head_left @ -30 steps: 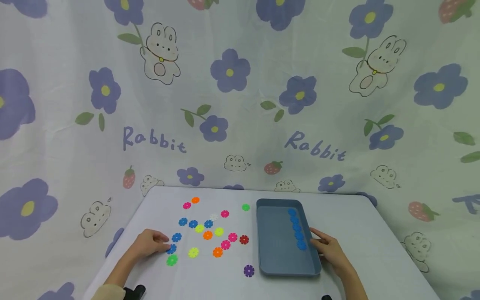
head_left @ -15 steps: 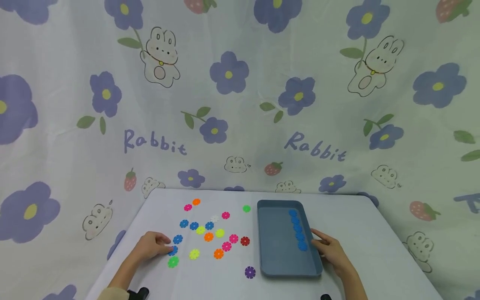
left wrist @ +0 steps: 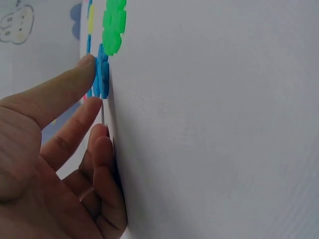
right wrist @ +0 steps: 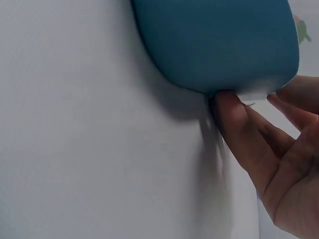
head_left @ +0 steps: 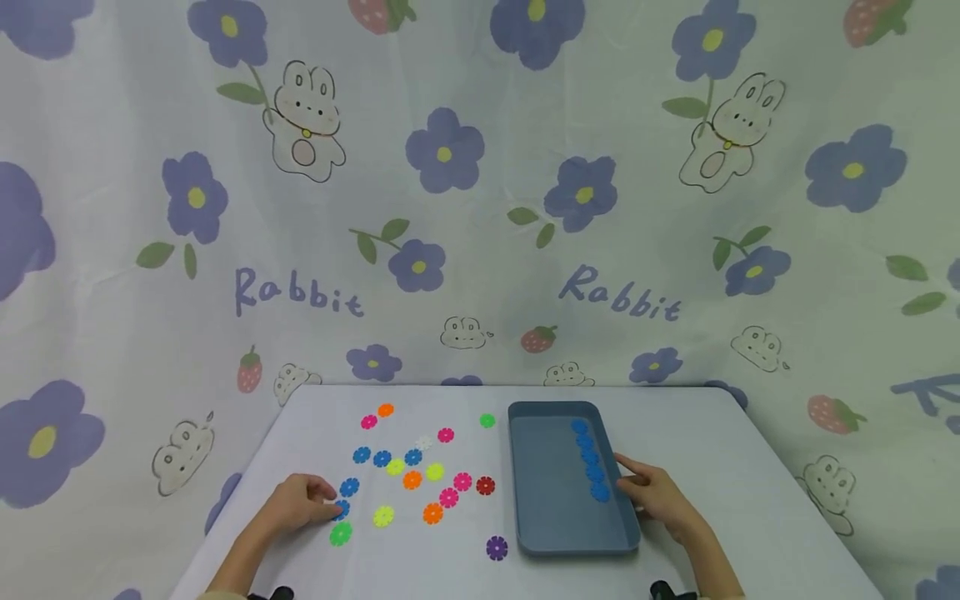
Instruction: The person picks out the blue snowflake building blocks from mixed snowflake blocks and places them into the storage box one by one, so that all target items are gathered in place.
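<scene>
Five blue discs are already lined up in the tray, steadied by the right hand's fingers at its rim; four remain out, one pinched by the left hand on the table.

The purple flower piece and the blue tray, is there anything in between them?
No. In the head view, only bare white table lies between the purple piece and the tray.

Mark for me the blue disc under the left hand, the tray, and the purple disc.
blue disc (left wrist: 103,74), left wrist view, its edge at the fingertips
tray (head_left: 551,500), head view, bare floor
purple disc (head_left: 497,547), head view, its centre
</scene>
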`<state>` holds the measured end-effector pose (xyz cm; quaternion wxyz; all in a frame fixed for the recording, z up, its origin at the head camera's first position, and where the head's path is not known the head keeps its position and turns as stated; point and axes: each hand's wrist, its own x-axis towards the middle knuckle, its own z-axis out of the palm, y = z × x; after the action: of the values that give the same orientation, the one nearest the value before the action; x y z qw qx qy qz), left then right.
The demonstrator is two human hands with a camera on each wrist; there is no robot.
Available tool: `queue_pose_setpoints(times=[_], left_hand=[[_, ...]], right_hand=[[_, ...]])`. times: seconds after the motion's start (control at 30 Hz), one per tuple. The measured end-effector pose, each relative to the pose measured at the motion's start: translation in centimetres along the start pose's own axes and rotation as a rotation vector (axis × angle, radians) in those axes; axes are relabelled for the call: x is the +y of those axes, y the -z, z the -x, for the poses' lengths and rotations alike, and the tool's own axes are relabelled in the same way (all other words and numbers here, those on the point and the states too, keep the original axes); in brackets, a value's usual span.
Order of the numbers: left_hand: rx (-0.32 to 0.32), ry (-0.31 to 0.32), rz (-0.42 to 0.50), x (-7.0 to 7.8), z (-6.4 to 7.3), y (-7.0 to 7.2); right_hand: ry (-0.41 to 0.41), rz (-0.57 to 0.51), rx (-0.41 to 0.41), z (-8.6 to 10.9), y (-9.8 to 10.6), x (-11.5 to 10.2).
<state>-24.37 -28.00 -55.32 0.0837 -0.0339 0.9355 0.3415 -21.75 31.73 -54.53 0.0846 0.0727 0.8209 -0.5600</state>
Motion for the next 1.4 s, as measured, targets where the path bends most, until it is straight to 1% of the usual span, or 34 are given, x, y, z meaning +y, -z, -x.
queue_pose_setpoints(times=[0.17,0.33,0.57,0.67,0.8,1.0,1.17,1.27,1.4], left_hand=[[-0.001,0.017,0.013,0.1,0.4,-0.2],[-0.004,0.013,0.021,0.3,0.5,-0.3],[-0.02,0.025,0.013,0.5,0.2,-0.3],[-0.014,0.016,0.005,0.4,0.1,-0.3],[-0.003,0.007,0.005,0.3,0.3,-0.5],[0.023,-0.009,0.044,0.3,0.6,-0.9],[0.026,-0.009,0.08,0.3,0.4,-1.2],[0.035,-0.008,0.11,0.8,0.1,-1.1],[0.056,-0.029,0.165,2.4,-0.3,-1.0]], right_hand=[[0.038,0.005,-0.067,0.1,0.4,-0.3],[0.059,0.032,-0.097,0.2,0.7,-0.6],[0.054,0.049,-0.083,-0.2,0.7,-0.7],[0.057,0.054,-0.064,-0.1,0.6,-0.7],[0.066,0.049,-0.063,-0.1,0.5,-0.4],[0.081,0.041,-0.087,-0.1,0.5,0.2],[0.09,0.038,-0.093,0.0,0.2,0.3],[0.089,0.04,-0.082,-0.1,0.3,0.3],[0.088,0.039,-0.07,-0.3,0.4,0.3]])
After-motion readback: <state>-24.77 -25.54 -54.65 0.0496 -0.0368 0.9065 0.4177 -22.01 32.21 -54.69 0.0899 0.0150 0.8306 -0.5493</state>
